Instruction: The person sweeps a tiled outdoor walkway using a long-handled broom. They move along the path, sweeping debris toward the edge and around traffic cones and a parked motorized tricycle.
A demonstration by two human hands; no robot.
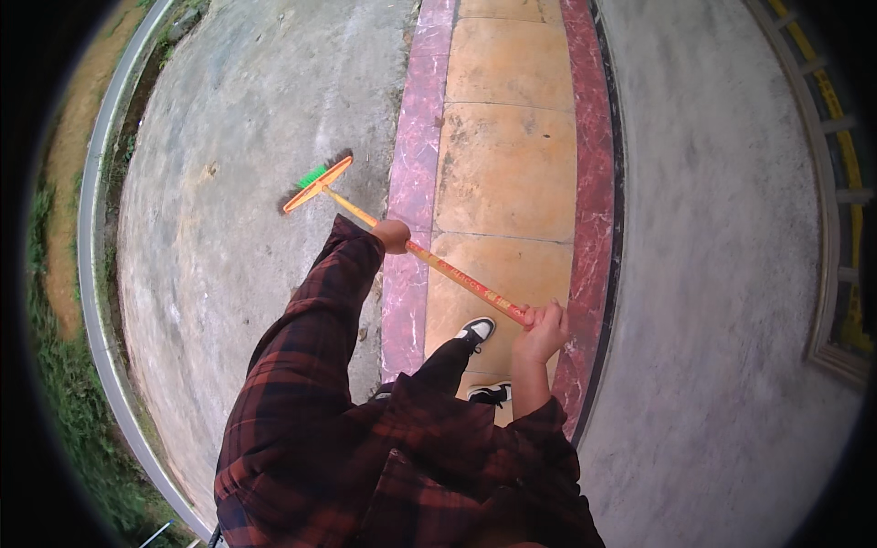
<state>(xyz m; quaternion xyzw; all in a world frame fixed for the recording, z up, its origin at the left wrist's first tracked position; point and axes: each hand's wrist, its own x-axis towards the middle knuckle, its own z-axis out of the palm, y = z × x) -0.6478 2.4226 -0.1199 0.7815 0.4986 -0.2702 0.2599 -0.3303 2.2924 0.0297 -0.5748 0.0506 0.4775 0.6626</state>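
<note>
A push broom lies slantwise across my view, its orange handle (466, 279) running from lower right to upper left. My left hand (393, 236) is wrapped around the handle partway down, nearer the head. At the upper end of the handle, my right hand (542, 331) grips it. The orange broom head (318, 185) has green bristles (312, 176) in its middle and dark ones at both ends. It is over the grey concrete (226, 253) to the left of the tiled strip. The handle bears writing.
Beneath my shoes (477, 330) runs a strip of orange tiles (507, 171) with red marbled borders (593, 137). A grey wall (706, 205) rises along the right, with a barred window (846, 198). Far left are a pale curb (89, 274) and greenery (75, 411).
</note>
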